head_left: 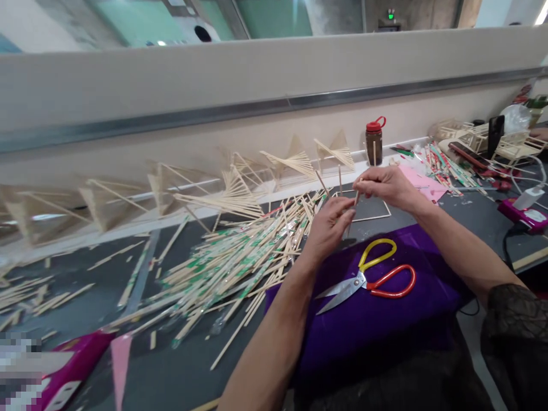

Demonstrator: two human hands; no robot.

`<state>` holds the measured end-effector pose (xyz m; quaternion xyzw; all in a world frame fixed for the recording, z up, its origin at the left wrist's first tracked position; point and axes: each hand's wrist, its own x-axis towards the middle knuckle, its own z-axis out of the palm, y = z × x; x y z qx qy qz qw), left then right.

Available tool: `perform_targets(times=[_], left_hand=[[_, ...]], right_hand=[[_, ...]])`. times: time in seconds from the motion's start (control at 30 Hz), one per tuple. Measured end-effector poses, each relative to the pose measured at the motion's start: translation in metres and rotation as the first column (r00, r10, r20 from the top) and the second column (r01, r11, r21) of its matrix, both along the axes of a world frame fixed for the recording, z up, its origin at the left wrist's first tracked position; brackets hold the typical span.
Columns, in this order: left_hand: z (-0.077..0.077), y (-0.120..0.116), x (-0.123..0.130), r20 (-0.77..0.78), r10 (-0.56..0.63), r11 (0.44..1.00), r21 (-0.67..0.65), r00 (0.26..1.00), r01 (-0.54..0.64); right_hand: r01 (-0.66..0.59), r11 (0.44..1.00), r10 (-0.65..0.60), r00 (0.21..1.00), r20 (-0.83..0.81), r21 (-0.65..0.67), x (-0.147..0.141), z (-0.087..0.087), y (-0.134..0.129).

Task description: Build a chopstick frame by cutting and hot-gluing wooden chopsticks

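Note:
Both my hands meet above the table at a small frame of thin wooden sticks [371,218]; its upright sticks [340,180] show between and behind the fingers. My left hand [330,225] is closed, pinching one of its sticks between thumb and fingers. Close beside it, my right hand [387,185] pinches at the top of a short stick; the fingertips partly hide the contact. Scissors [360,279] with one yellow and one red handle lie partly spread on a purple cloth [422,319] below my hands. A heap of disposable chopsticks [240,257], some in green-printed wrappers, spreads to the left.
Twisted stick models [295,162] line the ledge by the wall. A brown bottle [374,145] with a red lid stands behind my right hand. Rightward are pink paper [426,184], wrappers [458,168] and a purple power strip [524,216]. A magenta packet [77,362] lies front left.

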<state>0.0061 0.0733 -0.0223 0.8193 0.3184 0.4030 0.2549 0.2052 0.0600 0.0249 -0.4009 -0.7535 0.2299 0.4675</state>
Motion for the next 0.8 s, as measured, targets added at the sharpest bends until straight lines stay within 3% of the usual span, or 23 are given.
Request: perform_targets(times=[0.13,0.27,0.53,0.8], left_hand=[[-0.015,0.004,0.007,-0.2,0.047,0.998,-0.033,0.979,-0.055],[-0.033,0.0,0.014,-0.316,0.083,0.99,-0.086,0.945,-0.115],[-0.052,-0.002,0.023,-0.256,0.111,0.974,-0.164,0.96,-0.156],[-0.06,0.0,0.022,-0.189,0.136,0.971,-0.167,0.973,-0.168]], right_hand=[[0.162,0.985,-0.17,0.968,0.183,0.055,0.009,0.008,-0.001],[0.227,0.971,-0.238,0.913,0.331,0.072,0.0,-0.003,-0.002],[0.22,0.975,-0.219,0.959,0.179,0.015,-0.001,-0.033,0.0],[0.133,0.988,-0.103,0.951,0.292,-0.082,-0.002,-0.07,-0.009]])
